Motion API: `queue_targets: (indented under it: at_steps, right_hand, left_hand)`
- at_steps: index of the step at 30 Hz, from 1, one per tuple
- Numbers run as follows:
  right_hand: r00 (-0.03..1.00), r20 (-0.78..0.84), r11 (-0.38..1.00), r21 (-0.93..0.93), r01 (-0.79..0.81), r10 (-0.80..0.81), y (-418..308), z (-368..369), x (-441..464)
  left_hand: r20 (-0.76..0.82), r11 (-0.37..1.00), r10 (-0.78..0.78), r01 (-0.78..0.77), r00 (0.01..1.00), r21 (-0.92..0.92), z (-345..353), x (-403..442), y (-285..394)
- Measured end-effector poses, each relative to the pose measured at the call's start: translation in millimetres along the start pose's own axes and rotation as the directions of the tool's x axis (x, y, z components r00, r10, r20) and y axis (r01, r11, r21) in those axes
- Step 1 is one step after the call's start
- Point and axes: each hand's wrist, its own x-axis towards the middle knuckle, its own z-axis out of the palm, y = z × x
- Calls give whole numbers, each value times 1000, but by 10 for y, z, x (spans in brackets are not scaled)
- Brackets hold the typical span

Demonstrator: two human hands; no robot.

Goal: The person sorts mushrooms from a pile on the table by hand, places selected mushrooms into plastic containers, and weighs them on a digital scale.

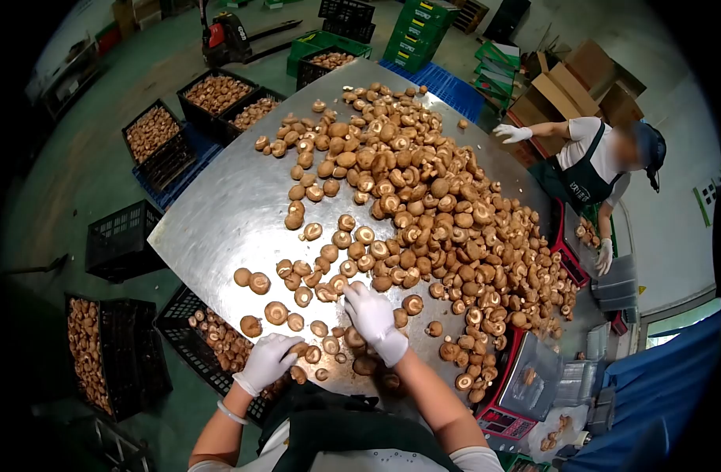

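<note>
A large pile of brown mushrooms covers the middle and right of the metal table, with looser ones toward the near left. My left hand, in a white glove, is at the table's near edge, its fingers closed against a mushroom. My right hand, also gloved, lies farther right over the table among loose mushrooms, fingers pointing forward; what is under its fingertips is hidden. Below the table's left edge, beside my left hand, is a black crate holding mushrooms.
More black crates of mushrooms stand at the left and far left. Red scales line the right side. A co-worker in white gloves and a dark apron stands at the right. Green crates and cardboard boxes are behind.
</note>
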Motion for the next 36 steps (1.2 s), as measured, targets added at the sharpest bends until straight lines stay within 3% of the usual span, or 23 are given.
queue_targets:
  at_steps: [1, 4, 7, 8, 9, 11, 13, 14, 15, 17, 18, 19, 21, 23, 24, 27, 28, 29, 30, 31, 33, 35, 36]
  right_hand:
    - [985, -115, 987, -114, 113, -126, 37, 97, 146]
    - [992, -36, 954, -281, 108, -123, 81, 392, 389]
    - [994, 71, 995, 60, 81, -85, 176, 251, 313]
    - [985, 169, 946, 313, -83, 30, 250, 135, 225]
    - [951, 287, 813, 522, -258, 118, 324, -20, 133]
    - [931, 302, 331, 874, -356, 202, 528, -243, -139]
    - [950, 177, 260, 934, -244, 256, 589, -377, -400]
    - [951, 191, 400, 873, -278, 244, 618, -381, -507]
    - [951, 207, 529, 793, -301, 231, 617, -361, -591]
    - [997, 36, 842, 534, -78, 69, 439, -217, -641]
    - [997, 48, 955, 290, -64, 52, 213, -219, -633]
    - [997, 59, 999, 21, -42, 41, 3, -240, -622]
    - [970, 243, 961, -266, 75, -9, -64, 1, -607]
    - [934, 352, 972, -234, 33, 54, -62, -20, -495]
    - [936, 348, 970, -241, 34, 54, -7, -53, -476]
    - [974, 220, 996, -49, 68, -56, 225, -93, -527]
    - [986, 163, 949, 314, -10, -44, 287, -69, -570]
    - [994, 110, 768, 637, -59, -14, 355, -49, -616]
    - [903, 418, 389, 819, -422, 101, 334, -148, -655]
    - [935, 354, 171, 920, -353, 30, 398, -61, -703]
    - [941, 339, -320, 890, -325, -11, 283, -46, -805]
    - [955, 296, -390, 877, -281, -24, 162, -49, -808]
    - [966, 257, -462, 852, -245, -38, 126, -40, -819]
  left_hand:
    - [3, 1000, -6, 6, 1000, 2, 39, 20, -7]
    - [-56, 999, -26, 28, 998, 34, 173, 123, -45]
    - [-22, 997, -52, 53, 998, 64, 132, 113, -51]
    - [-61, 999, -45, 44, 997, -19, 68, 80, -33]
    - [21, 976, -175, 176, 984, -129, -51, 37, 2]
    - [130, 848, -315, 341, 940, -406, -198, -116, -70]
    - [149, 840, -303, 337, 941, -424, -339, -239, -180]
    - [268, 864, -373, 438, 888, -249, -494, -284, -152]
    - [270, 864, -373, 439, 887, -246, -524, -231, -143]
    - [-39, 916, -396, 391, 917, -92, -582, -152, -51]
    - [-187, 918, -382, 348, 905, -192, -524, -73, -62]
    - [-230, 901, -433, 406, 872, -154, -485, 4, -68]
    - [-353, 966, -236, 259, 905, 19, -335, 159, -183]
    - [-290, 942, -114, 196, 950, 273, -209, 272, -223]
    - [-202, 956, -165, 207, 966, 208, -151, 313, -270]
    - [-276, 977, -160, 191, 948, 90, -31, 295, -267]
    - [-330, 982, -175, 186, 928, 2, -20, 282, -213]
    - [-340, 975, -223, 203, 913, -95, -12, 268, -154]
    - [-204, 853, -397, 277, 895, -443, 0, 261, -87]
    - [-12, 606, -507, 347, 862, -716, 5, 261, -20]
    - [295, 88, -382, 353, 876, -932, 58, 313, 95]
    - [446, -278, -193, 387, 874, -879, 119, 348, 198]
    - [454, -376, -132, 380, 881, -845, 135, 373, 261]
